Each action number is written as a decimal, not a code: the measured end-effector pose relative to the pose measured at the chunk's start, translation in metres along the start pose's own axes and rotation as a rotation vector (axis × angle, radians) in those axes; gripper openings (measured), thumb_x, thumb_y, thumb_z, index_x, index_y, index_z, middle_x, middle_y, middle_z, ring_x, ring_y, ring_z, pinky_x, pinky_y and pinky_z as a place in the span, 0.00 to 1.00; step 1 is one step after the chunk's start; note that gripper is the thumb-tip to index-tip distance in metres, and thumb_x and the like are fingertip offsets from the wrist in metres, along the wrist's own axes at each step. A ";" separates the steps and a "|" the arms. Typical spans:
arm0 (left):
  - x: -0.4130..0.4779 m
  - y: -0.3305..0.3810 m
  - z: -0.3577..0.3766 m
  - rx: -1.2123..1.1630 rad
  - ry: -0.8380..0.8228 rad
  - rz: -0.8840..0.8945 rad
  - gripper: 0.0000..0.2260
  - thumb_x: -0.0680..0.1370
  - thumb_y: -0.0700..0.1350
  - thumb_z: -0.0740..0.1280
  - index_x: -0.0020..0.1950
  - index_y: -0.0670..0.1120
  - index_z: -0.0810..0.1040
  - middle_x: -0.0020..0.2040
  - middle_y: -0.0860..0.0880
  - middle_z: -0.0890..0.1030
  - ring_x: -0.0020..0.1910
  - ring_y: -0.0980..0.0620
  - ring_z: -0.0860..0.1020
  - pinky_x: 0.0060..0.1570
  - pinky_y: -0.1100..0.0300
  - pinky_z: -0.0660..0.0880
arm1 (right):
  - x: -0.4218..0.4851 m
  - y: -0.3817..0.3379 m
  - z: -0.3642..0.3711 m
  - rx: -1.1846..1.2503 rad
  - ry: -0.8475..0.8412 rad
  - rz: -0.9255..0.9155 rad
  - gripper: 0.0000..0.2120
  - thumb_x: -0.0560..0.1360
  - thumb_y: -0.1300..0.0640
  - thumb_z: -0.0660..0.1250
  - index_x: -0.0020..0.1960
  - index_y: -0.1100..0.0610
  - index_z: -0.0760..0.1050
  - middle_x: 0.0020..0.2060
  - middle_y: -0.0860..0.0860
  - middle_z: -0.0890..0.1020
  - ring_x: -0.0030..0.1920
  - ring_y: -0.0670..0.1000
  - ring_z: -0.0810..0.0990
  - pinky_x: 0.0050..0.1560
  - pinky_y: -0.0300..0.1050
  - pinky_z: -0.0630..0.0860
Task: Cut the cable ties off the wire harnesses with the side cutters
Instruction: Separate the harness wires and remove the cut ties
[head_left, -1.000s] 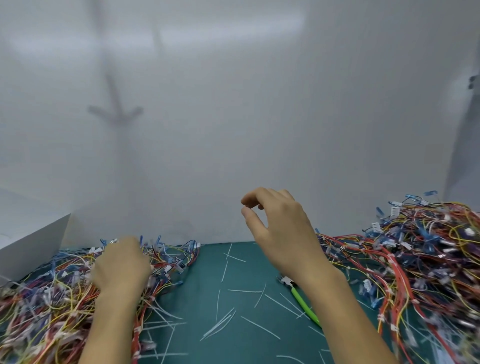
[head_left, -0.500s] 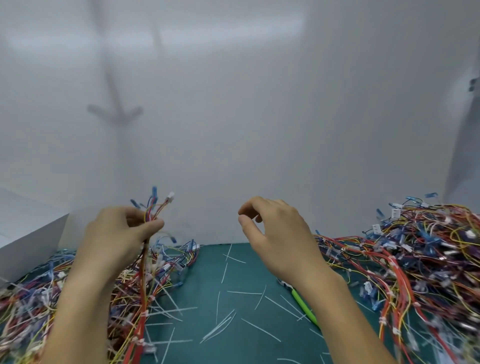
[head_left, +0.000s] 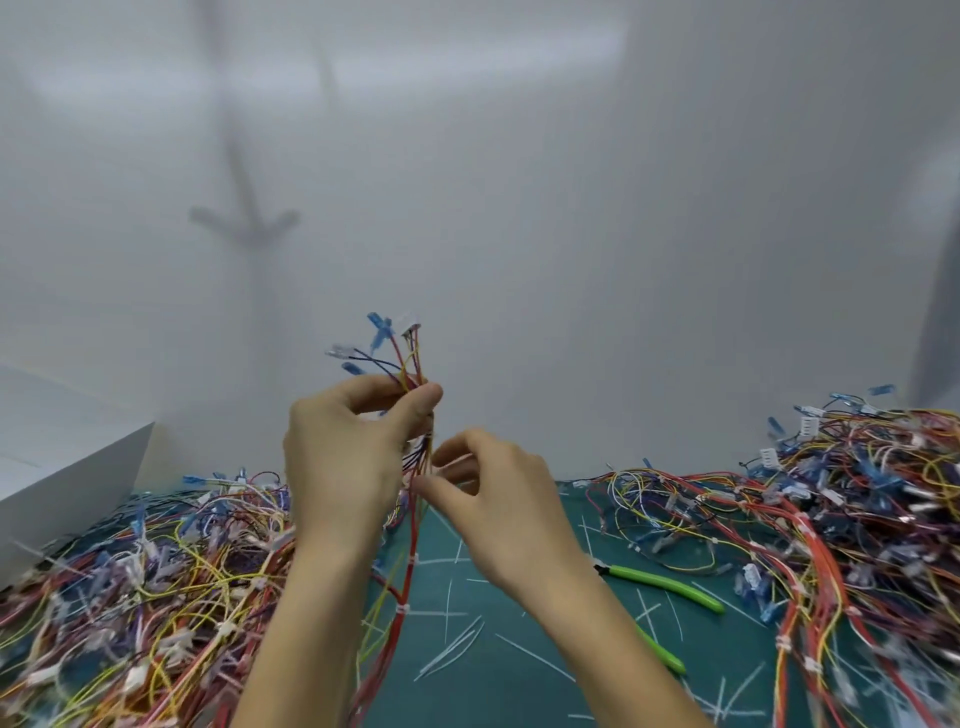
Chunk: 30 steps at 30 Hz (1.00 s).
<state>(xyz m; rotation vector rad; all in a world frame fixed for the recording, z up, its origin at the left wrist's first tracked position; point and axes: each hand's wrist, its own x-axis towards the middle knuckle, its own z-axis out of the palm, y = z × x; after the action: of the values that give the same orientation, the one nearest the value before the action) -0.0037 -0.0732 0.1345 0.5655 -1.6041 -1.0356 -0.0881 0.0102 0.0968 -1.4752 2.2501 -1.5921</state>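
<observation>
Red-yellow harness (head_left: 425, 454) held above the mat (head_left: 519, 686), pinched near its top by left hand (head_left: 343, 467). Right hand (head_left: 504, 514) just below, thumb and forefinger parted at the wires; grip unclear. Cutters (head_left: 670, 584) lie on the mat. Ties (head_left: 414, 560) uncut.

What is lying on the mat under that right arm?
Side cutters with green handles lie on the green mat; both handles poke out rightwards. Their cutting head is covered by the right forearm. White cut tie strips lie around.
</observation>
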 end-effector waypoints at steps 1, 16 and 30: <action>-0.001 0.000 0.003 -0.034 -0.014 -0.012 0.05 0.68 0.50 0.77 0.40 0.52 0.85 0.35 0.50 0.86 0.37 0.51 0.85 0.49 0.44 0.82 | 0.001 0.002 0.000 0.039 0.010 0.017 0.06 0.74 0.47 0.73 0.46 0.48 0.79 0.40 0.46 0.86 0.43 0.46 0.84 0.48 0.48 0.80; 0.012 -0.005 -0.032 0.597 -0.402 -0.068 0.07 0.77 0.54 0.68 0.48 0.52 0.82 0.46 0.56 0.83 0.48 0.56 0.80 0.52 0.56 0.75 | 0.015 0.022 -0.053 0.410 0.143 0.233 0.07 0.83 0.57 0.59 0.47 0.56 0.71 0.47 0.61 0.81 0.34 0.58 0.86 0.38 0.54 0.83; -0.013 -0.011 0.029 0.334 -0.692 0.005 0.17 0.74 0.59 0.69 0.61 0.55 0.77 0.51 0.60 0.82 0.47 0.67 0.80 0.48 0.69 0.76 | 0.014 0.027 -0.105 0.176 0.483 -0.137 0.06 0.81 0.56 0.65 0.46 0.48 0.78 0.39 0.46 0.84 0.27 0.45 0.75 0.32 0.50 0.77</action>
<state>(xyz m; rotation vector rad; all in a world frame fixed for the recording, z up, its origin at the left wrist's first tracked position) -0.0287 -0.0592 0.1176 0.4407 -2.4157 -1.0230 -0.1656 0.0779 0.1339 -1.3371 2.1714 -2.3370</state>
